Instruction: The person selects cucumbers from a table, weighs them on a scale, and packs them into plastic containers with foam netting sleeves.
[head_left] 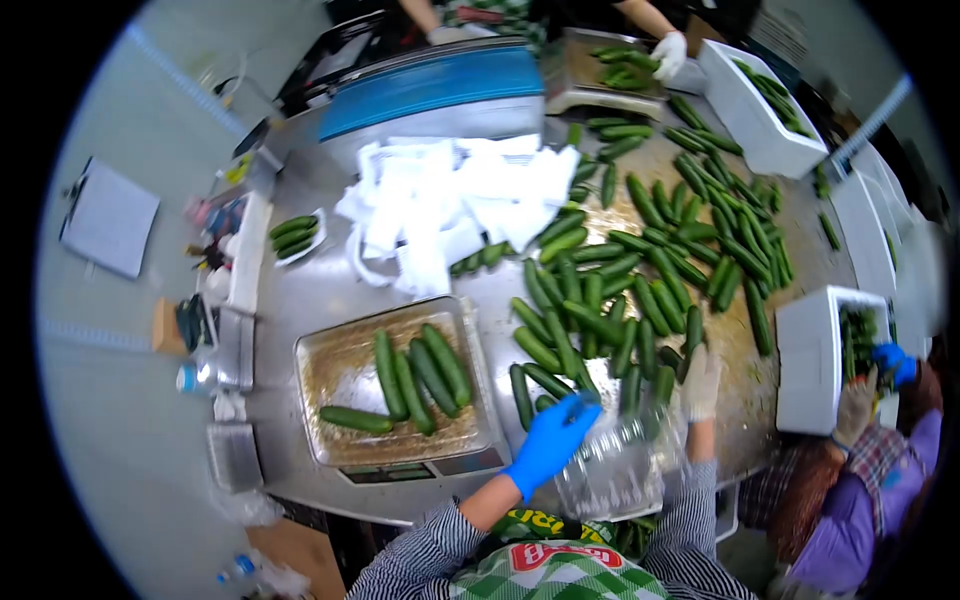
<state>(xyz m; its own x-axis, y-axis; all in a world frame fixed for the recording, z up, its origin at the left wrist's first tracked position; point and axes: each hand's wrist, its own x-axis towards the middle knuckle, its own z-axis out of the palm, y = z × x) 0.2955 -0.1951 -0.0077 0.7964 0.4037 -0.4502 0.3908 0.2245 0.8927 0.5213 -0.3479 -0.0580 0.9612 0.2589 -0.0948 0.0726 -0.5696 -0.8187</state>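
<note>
We see the loose heap of dark green, long cucumbers (596, 322) running right up to our hands, so a nudge could roll the nearest ones over the front edge of the steel table (278, 325). Our blue-gloved left hand (553, 440) is at the heap's near end; its fingertips are partly lost against the dark cucumbers, so we cannot tell whether they grip. Our pale-gloved right hand (702, 385) touches the heap's edge, its grip likewise unclear. Between them lies thin, clear plastic packaging (608, 472) — careless pressure might crush it, or a sleeve could snag it.

To the left, a shallow metal weighing tray (340, 365) bears five cucumbers; a bumped elbow could set the loose, slanting one rolling. Beyond, crumpled white paper strips (430, 205) block the middle and could get wet. A co-worker's blue-gloved hand (897, 365) works at a white foam box (808, 385) on the right — that box limits our reach sideways.
</note>
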